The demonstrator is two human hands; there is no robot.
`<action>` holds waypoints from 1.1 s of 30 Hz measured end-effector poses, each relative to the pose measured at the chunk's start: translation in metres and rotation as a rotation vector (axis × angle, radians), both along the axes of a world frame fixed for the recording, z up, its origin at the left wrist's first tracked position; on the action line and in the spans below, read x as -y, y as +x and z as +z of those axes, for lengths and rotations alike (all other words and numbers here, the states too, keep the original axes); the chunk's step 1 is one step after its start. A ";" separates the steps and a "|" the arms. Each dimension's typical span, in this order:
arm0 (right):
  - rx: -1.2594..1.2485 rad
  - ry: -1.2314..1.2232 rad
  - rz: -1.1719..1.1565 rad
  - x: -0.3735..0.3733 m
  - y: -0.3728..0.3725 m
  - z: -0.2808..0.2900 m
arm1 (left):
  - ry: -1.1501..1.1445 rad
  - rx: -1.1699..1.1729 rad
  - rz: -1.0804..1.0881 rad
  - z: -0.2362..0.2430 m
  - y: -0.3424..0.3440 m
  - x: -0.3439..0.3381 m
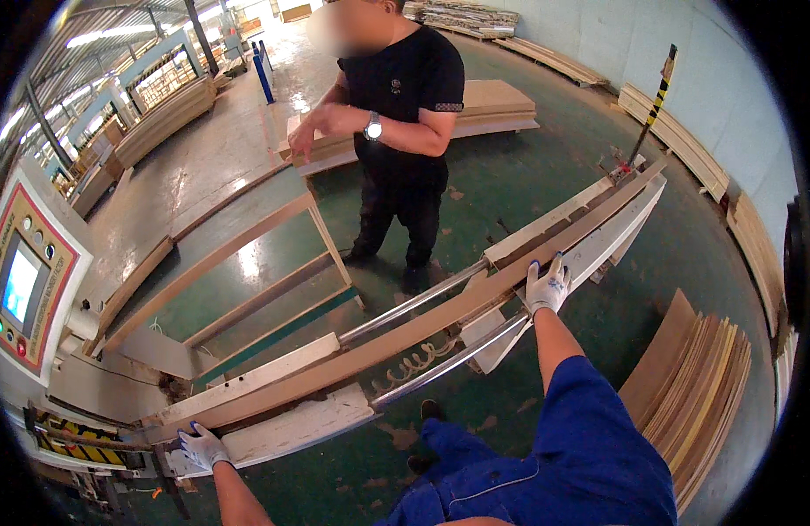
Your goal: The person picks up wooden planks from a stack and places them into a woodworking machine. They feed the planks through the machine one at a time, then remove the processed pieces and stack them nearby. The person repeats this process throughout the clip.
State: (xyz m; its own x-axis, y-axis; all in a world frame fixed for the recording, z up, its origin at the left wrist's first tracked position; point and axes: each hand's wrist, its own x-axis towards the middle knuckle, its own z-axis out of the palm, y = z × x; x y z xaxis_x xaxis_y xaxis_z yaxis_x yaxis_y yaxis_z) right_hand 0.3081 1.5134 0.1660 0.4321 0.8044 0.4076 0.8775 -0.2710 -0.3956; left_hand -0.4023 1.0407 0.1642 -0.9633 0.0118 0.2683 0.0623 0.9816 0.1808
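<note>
A long, narrow brown board (405,329) lies along a machine's rail, from the lower left up to the far right. My left hand (203,447), in a white glove with blue fingertips, rests near the board's left end, its fingers stretched toward the near edge. Farther right along the same board, my right hand (548,287) wears a matching glove. Its fingers are spread, with the tips touching the board's near edge. Beneath the board run white supports (299,425) and metal rods (457,359).
A control panel (23,272) with a lit screen stands at the left, above black-and-yellow striped machine parts (80,443). Across the machine stands a person (400,114) in black. Stacked panels (694,394) lie at my right, beside more boards (677,140) along the wall.
</note>
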 end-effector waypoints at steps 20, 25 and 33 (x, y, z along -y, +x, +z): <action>0.024 -0.030 -0.026 -0.002 0.001 -0.001 | -0.005 -0.031 -0.024 0.001 0.002 -0.001; 0.017 -0.029 -0.018 -0.003 0.001 -0.002 | 0.002 -0.066 -0.024 -0.003 0.000 0.003; -0.006 -0.057 -0.019 -0.001 0.000 0.003 | 0.008 -0.075 -0.020 -0.007 -0.003 0.002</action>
State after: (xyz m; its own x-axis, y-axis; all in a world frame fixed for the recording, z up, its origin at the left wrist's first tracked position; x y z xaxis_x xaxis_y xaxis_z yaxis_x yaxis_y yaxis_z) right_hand 0.3082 1.5147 0.1690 0.4495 0.8179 0.3591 0.8698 -0.3094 -0.3843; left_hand -0.4056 1.0384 0.1573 -0.9401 0.0282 0.3398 0.0954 0.9785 0.1827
